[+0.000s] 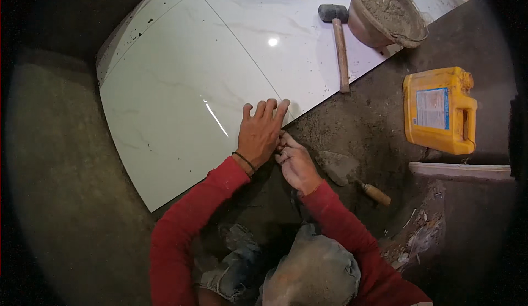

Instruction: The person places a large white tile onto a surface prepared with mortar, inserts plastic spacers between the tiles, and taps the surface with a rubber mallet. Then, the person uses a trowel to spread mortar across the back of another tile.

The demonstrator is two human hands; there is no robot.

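The left hand [258,137] lies near the corner of a large white tile [176,102], fingers slightly spread and its grip open, around nothing visible. The right hand [298,168] is just beside it at the tile's edge, fingers curled, but I cannot tell whether its grip holds anything; a trowel [336,166] lies nearby on the floor [379,127].

A rough, grey-brown floor [379,124], partly covered by large, glossy white tiles [165,113] with thin joints. On the tiles lie a black-headed mallet [340,47] with a wooden handle and, near their edge, a bucket [366,28] of grey mix. The bare floor holds a yellow jerrycan [432,110], a wooden-handled trowel [336,167] and scattered debris [421,237].
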